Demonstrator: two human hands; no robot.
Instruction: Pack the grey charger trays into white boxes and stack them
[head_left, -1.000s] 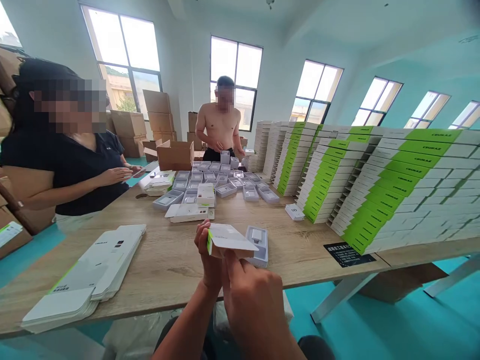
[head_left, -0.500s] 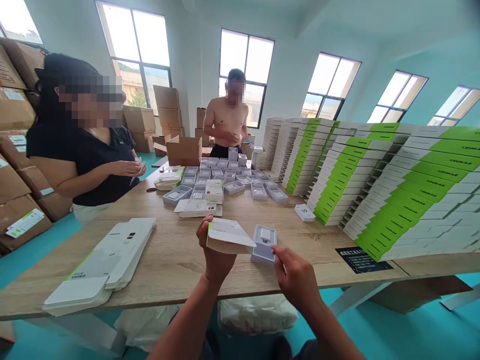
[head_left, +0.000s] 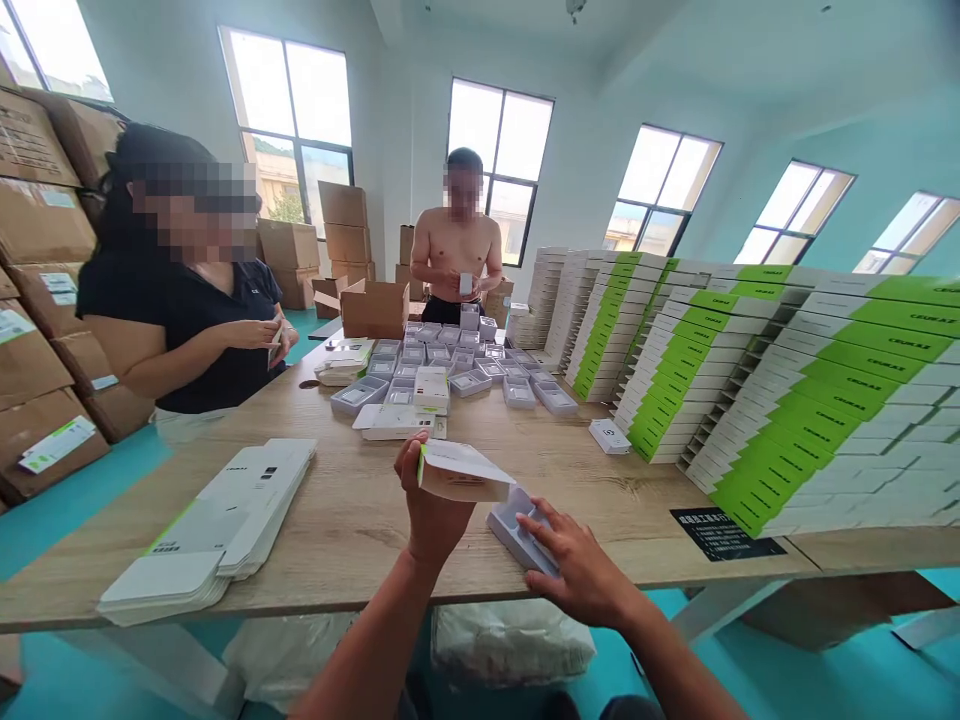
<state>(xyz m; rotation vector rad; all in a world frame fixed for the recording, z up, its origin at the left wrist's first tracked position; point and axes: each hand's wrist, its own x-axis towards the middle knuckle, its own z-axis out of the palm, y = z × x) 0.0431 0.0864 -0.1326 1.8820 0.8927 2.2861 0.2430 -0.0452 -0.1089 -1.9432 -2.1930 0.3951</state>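
Note:
My left hand (head_left: pixel 429 500) grips a white carton (head_left: pixel 469 472) with a green edge, holding it above the table with an open end facing me. Just to its right, a translucent plastic tray (head_left: pixel 512 523) lies at an angle near the table's front edge. Across the tray's right side spread the fingers of my right hand (head_left: pixel 574 560), with the thumb at its near end. That hand hides part of the tray, so I cannot tell all that lies in it. Flat white cartons (head_left: pixel 247 510) are stacked to the left.
Many plastic trays (head_left: pixel 469 382) crowd the table's middle, with white cartons (head_left: pixel 401 422) before them. Tall stacks of white-and-green boxes (head_left: pixel 832 400) line the right side. A small white box (head_left: pixel 609 436) and a black printed sheet (head_left: pixel 724 533) lie nearby. Two people stand across the table.
The plastic tray has turned and its near end has swung right. My right hand has gone from pinching at its side to lying over it. The carton's open end now faces me more.

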